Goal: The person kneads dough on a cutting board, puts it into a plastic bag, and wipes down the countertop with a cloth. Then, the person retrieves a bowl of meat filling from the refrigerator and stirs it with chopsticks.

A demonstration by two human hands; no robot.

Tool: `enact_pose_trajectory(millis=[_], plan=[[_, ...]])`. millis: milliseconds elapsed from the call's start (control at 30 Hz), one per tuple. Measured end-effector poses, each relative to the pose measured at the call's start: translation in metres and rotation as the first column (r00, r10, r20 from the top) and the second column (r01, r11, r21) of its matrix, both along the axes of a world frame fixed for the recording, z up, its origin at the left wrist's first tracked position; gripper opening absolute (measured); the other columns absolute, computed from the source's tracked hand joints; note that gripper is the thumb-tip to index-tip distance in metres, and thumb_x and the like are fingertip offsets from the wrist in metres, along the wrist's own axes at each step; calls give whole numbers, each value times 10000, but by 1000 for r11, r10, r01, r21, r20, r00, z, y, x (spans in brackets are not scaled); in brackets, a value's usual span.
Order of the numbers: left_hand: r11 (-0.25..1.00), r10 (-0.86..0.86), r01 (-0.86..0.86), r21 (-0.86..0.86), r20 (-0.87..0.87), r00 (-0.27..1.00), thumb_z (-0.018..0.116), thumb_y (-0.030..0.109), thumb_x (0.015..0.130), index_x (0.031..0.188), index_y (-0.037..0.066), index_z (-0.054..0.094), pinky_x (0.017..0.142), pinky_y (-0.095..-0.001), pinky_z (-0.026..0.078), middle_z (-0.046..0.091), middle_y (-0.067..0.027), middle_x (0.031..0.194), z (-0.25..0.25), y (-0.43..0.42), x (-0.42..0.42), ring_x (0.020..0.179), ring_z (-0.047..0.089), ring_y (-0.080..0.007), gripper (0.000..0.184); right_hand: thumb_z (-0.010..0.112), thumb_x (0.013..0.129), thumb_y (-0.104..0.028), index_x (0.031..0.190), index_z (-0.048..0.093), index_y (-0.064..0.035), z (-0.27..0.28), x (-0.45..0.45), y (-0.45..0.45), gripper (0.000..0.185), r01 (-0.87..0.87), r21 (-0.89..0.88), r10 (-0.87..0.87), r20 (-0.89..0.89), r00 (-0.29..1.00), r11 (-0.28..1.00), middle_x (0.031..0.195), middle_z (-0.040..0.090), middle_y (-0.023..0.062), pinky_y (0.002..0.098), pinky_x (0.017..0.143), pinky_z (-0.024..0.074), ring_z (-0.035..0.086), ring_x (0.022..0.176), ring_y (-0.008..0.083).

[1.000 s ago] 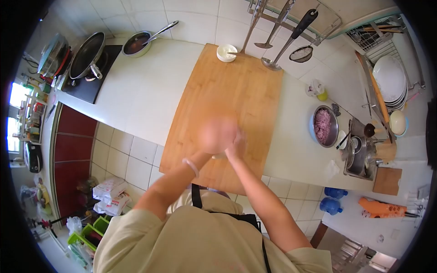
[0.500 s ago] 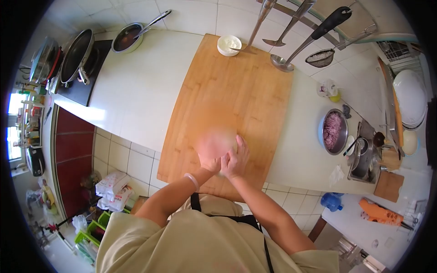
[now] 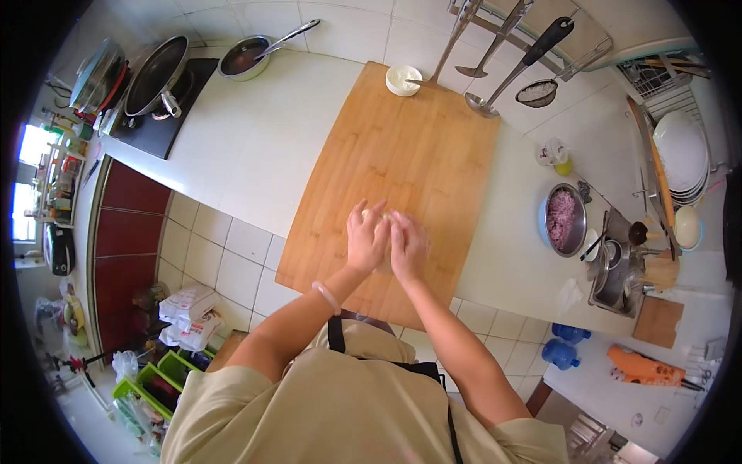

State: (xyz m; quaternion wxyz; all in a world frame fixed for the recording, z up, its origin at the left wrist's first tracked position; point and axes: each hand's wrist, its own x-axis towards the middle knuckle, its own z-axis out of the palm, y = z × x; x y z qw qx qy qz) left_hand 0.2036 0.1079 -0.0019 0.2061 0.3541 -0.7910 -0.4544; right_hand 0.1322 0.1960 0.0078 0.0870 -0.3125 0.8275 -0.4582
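Note:
My left hand point(image 3: 367, 238) is above the lower middle of a wooden board point(image 3: 417, 155), its fingers spread and slightly bent. Close beside it, my right hand point(image 3: 410, 246) points away from me, fingers raised and partly smeared by motion. The two hands nearly meet at the thumbs. A small pale bit shows between them, too blurred to name, and a faint pale patch lies below, mostly hidden by the hands. At the board's far edge stands a small white bowl point(image 3: 403, 80) of white powder or paste.
Hanging utensils, including a ladle point(image 3: 483, 104) and a strainer point(image 3: 537, 93), reach over the board's far end. On the right is a metal bowl point(image 3: 562, 220) of chopped purplish food. A pot with a spoon point(image 3: 246, 58) and a frying pan point(image 3: 157, 77) are at left.
My hands were stacked and pressing on the board, the left one smeared. Now they are side by side with fingers raised. The view has shifted slightly.

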Motion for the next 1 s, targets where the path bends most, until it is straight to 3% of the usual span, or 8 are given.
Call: enact_pose_trajectory(millis=[200, 433, 567, 667, 733, 767, 833, 1000], plan=[[967, -104, 31, -255, -281, 954, 459, 312, 910, 1219, 85, 582, 1064, -565, 293, 390, -260, 1361, -30, 32, 36, 1292, 332, -491, 403, 481, 934, -324, 1129, 654, -128, -13, 23, 44, 326, -137, -48, 111, -352, 929, 989, 1254, 527, 196, 502, 972, 386, 487, 1149, 409], [943, -136, 92, -321, -119, 984, 506, 282, 853, 1149, 89, 623, 987, -556, 362, 450, -247, 1277, -28, 2, -22, 1165, 422, -465, 372, 488, 920, -300, 1096, 668, -110, -34, -26, 13, 315, -16, -34, 6, -273, 962, 999, 1249, 534, 192, 504, 952, 413, 516, 1130, 402], [945, -42, 45, -324, 15, 999, 518, 288, 879, 1130, 93, 629, 899, -473, 420, 522, -184, 1186, -19, -8, -49, 1040, 483, -368, 337, 504, 928, -271, 1110, 656, -80, -42, -51, -7, 304, 92, 39, -92, -6, 996, 995, 1200, 571, 181, 429, 918, 449, 551, 1102, 348], [997, -61, 69, -21, 275, 960, 565, 334, 884, 1190, 132, 622, 941, -479, 404, 498, -135, 1284, -9, -33, -69, 1165, 462, -353, 371, 505, 943, -259, 1120, 647, -67, -18, -54, -18, 297, 155, -10, -150, 204, 967, 988, 1161, 593, 165, 386, 896, 461, 562, 1081, 319], [850, 11, 109, 515, -224, 974, 569, 360, 903, 1232, 123, 600, 971, -449, 409, 487, -146, 1329, -16, -53, -65, 1206, 463, -354, 407, 488, 965, -258, 1147, 638, -79, 2, -42, -11, 296, 146, -98, -124, 205, 971, 984, 1143, 605, 143, 370, 908, 446, 553, 1084, 297], [852, 17, 102, 514, -222, 975, 569, 360, 903, 1232, 123, 600, 971, -449, 409, 487, -146, 1329, -13, -49, -59, 1206, 463, -354, 407, 488, 965, -258, 1147, 638, -79, 12, -37, -9, 296, 140, -98, -117, 208, 971, 985, 1143, 605, 143, 370, 908, 446, 553, 1084, 297], [990, -15, 29, 139, -98, 995, 571, 347, 911, 1254, 101, 580, 999, -429, 404, 474, -162, 1364, -3, -31, -38, 1248, 450, -356, 422, 493, 962, -283, 1168, 631, -88, 23, -26, -5, 316, 85, -99, -74, 111, 991, 991, 1163, 594, 141, 401, 945, 417, 532, 1110, 295], [995, -95, 90, -44, -155, 983, 504, 182, 905, 1261, 30, 544, 1016, -449, 403, 395, -250, 1403, -6, 12, 5, 1246, 449, -411, 389, 476, 955, -299, 1175, 633, -94, 4, 9, 13, 340, -2, 54, 8, -107, 994, 999, 1214, 558, 174, 468, 970, 390, 512, 1124, 351]])
